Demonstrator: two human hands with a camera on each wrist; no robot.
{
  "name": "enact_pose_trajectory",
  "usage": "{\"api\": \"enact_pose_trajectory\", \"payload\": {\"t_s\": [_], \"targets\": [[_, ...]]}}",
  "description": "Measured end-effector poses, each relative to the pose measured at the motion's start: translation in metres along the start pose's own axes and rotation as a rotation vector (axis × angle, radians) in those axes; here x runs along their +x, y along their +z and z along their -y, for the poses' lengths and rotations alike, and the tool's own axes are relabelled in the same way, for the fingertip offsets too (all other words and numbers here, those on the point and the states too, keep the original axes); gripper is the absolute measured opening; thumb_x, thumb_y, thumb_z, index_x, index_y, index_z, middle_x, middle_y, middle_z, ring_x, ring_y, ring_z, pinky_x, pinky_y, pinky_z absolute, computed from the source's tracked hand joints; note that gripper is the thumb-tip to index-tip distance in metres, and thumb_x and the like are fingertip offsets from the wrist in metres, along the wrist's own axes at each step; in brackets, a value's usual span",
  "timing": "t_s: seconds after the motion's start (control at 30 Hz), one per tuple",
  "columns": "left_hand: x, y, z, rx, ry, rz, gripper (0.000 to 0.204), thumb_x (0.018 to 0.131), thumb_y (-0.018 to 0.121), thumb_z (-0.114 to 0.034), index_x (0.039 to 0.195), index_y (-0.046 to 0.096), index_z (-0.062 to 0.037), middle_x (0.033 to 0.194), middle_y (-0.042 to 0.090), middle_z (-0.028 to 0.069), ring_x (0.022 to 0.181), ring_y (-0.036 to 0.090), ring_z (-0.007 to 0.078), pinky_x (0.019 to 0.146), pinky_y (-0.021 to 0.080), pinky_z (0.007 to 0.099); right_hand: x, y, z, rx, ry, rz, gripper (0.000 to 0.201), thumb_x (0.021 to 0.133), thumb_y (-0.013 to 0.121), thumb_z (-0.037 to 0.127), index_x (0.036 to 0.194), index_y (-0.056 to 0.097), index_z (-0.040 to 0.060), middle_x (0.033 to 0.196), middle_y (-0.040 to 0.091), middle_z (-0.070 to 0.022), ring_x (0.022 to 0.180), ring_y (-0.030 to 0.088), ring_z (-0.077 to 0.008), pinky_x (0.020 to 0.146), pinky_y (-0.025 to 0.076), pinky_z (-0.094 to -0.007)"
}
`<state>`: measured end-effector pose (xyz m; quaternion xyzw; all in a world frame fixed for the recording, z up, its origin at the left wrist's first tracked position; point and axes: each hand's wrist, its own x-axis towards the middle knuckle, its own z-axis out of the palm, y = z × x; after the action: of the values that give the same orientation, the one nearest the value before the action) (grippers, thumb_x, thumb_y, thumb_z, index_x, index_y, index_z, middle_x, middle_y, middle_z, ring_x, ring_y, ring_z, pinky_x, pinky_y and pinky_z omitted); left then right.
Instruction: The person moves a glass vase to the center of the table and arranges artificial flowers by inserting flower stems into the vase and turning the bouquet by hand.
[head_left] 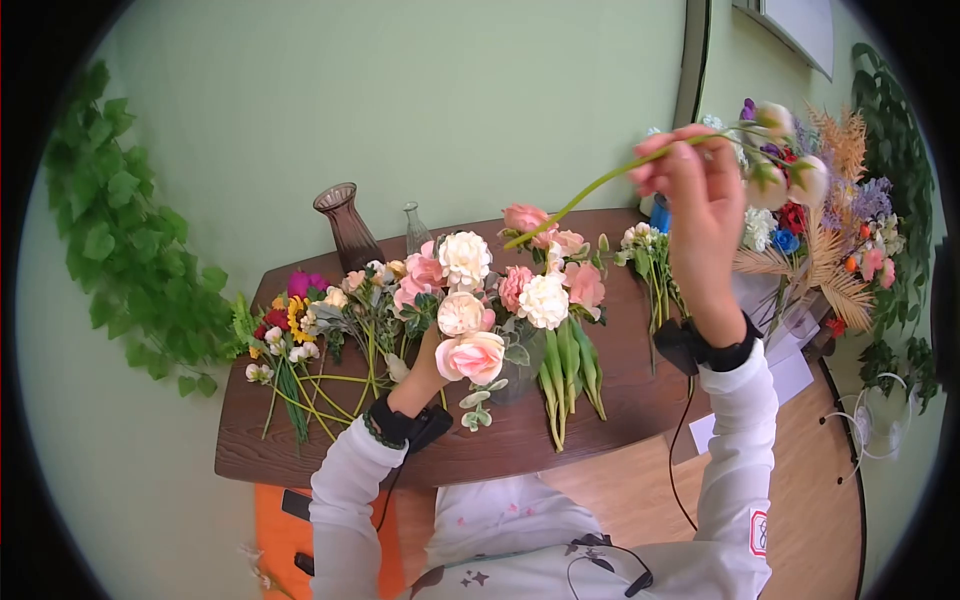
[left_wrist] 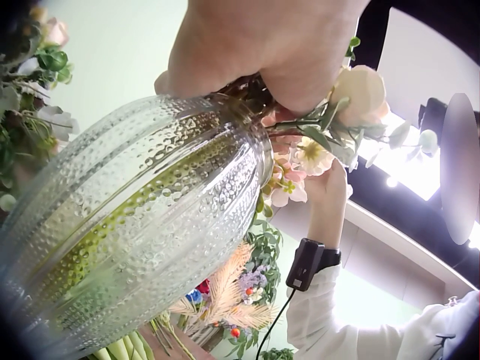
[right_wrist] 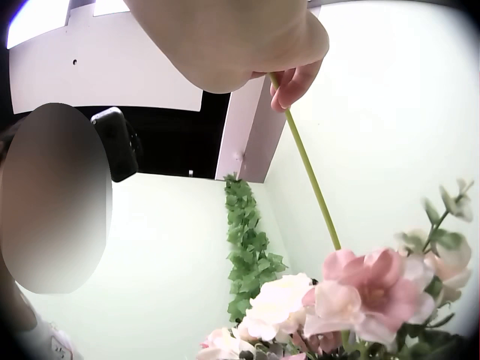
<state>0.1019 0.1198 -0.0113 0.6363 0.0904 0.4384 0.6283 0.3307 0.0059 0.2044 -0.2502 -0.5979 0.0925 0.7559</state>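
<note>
My right hand is raised at the right and pinches the green stem of a flower spray with white, green-based buds. The stem's bare lower end slants down to the left, over the bouquet of pink and cream flowers. In the left wrist view, that bouquet's ribbed, dimpled clear glass vase shows green stems inside. My left hand grips the vase at its neck, just under the blooms. From the head, flowers partly hide this hand.
Loose flowers lie at the table's left. A brown glass vase and small clear bottle stand behind. Green leaves lie at the front, more stems to the right. Mixed flowers stand beyond the table.
</note>
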Motion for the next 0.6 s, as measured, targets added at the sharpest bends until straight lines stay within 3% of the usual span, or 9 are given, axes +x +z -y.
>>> {"api": "enact_pose_trajectory", "payload": {"t_s": [0.07,0.1,0.17,0.3,0.37,0.43,0.5,0.53,0.6], "targets": [[0.000,0.003,-0.006,0.365,-0.003,-0.109,0.026,0.091,0.038,-0.018,0.114,0.042,-0.0059,0.109,0.048,0.0092,0.106,0.048,0.0257,0.085,0.044,0.0436,-0.005,0.010,-0.010,-0.001,0.057,0.093,0.011,0.090,0.041,0.007,0.098,0.040,0.0000,0.084,0.057,-0.0114,0.069,0.057,-0.0132,0.060,0.046,-0.0224],[-0.001,0.001,-0.004,0.369,0.000,-0.110,0.026,0.091,0.038,-0.018,0.114,0.042,-0.0059,0.109,0.048,0.0092,0.106,0.048,0.0257,0.085,0.044,0.0436,-0.008,0.014,-0.014,0.003,0.053,0.092,0.011,0.090,0.041,0.007,0.098,0.040,0.0000,0.084,0.057,-0.0114,0.069,0.057,-0.0132,0.060,0.046,-0.0224],[0.000,0.001,-0.002,-0.002,0.049,-0.019,0.026,0.091,0.037,-0.019,0.114,0.042,-0.0070,0.108,0.048,0.0089,0.106,0.048,0.0257,0.086,0.044,0.0448,-0.014,0.019,-0.023,0.008,0.168,0.186,0.012,0.089,0.040,0.007,0.099,0.039,-0.0004,0.083,0.057,-0.0103,0.072,0.057,-0.0128,0.062,0.046,-0.0230],[-0.001,0.009,-0.016,0.173,-0.040,-0.084,0.025,0.091,0.036,-0.022,0.111,0.044,-0.0079,0.107,0.049,0.0090,0.105,0.048,0.0261,0.084,0.044,0.0465,-0.027,0.029,-0.028,0.037,0.275,0.264,0.013,0.089,0.041,0.008,0.100,0.042,0.0010,0.085,0.058,-0.0094,0.067,0.054,-0.0104,0.061,0.043,-0.0213],[-0.001,0.009,-0.013,0.158,-0.032,-0.087,0.025,0.091,0.036,-0.023,0.110,0.044,-0.0078,0.106,0.049,0.0093,0.105,0.049,0.0263,0.083,0.044,0.0465,-0.031,0.032,-0.029,0.009,0.411,0.387,0.014,0.089,0.043,0.009,0.098,0.039,-0.0005,0.084,0.057,-0.0093,0.075,0.058,-0.0132,0.066,0.048,-0.0241],[0.000,0.007,-0.008,0.133,-0.012,-0.101,0.026,0.092,0.036,-0.024,0.109,0.045,-0.0076,0.104,0.050,0.0098,0.103,0.049,0.0266,0.082,0.045,0.0465,-0.029,0.034,-0.024,-0.035,0.442,0.416,0.015,0.088,0.046,0.012,0.094,0.046,-0.0019,0.081,0.058,-0.0073,0.073,0.058,-0.0115,0.064,0.047,-0.0238],[0.000,0.006,-0.005,0.110,0.009,-0.116,0.026,0.092,0.035,-0.026,0.107,0.045,-0.0074,0.102,0.051,0.0103,0.102,0.050,0.0268,0.080,0.046,0.0465,-0.028,0.036,-0.018,-0.259,0.542,0.527,0.018,0.086,0.049,0.014,0.085,0.055,-0.0030,0.073,0.059,-0.0052,0.069,0.057,-0.0088,0.059,0.046,-0.0250],[0.001,0.005,-0.004,0.111,0.009,-0.116,0.026,0.092,0.035,-0.026,0.107,0.045,-0.0074,0.102,0.051,0.0103,0.102,0.050,0.0268,0.080,0.046,0.0465,-0.030,0.035,-0.024,-0.258,0.541,0.527,0.018,0.086,0.049,0.014,0.085,0.055,-0.0030,0.073,0.059,-0.0052,0.069,0.057,-0.0088,0.059,0.046,-0.0250],[0.001,0.006,-0.003,0.044,0.061,-0.074,0.025,0.091,0.037,-0.021,0.109,0.045,-0.0067,0.104,0.051,0.0107,0.103,0.050,0.0264,0.082,0.046,0.0454,-0.038,0.034,-0.043,-0.292,0.257,0.558,0.021,0.083,0.054,0.018,0.078,0.061,-0.0014,0.065,0.059,-0.0066,0.063,0.058,-0.0122,0.056,0.045,-0.0282]]}}
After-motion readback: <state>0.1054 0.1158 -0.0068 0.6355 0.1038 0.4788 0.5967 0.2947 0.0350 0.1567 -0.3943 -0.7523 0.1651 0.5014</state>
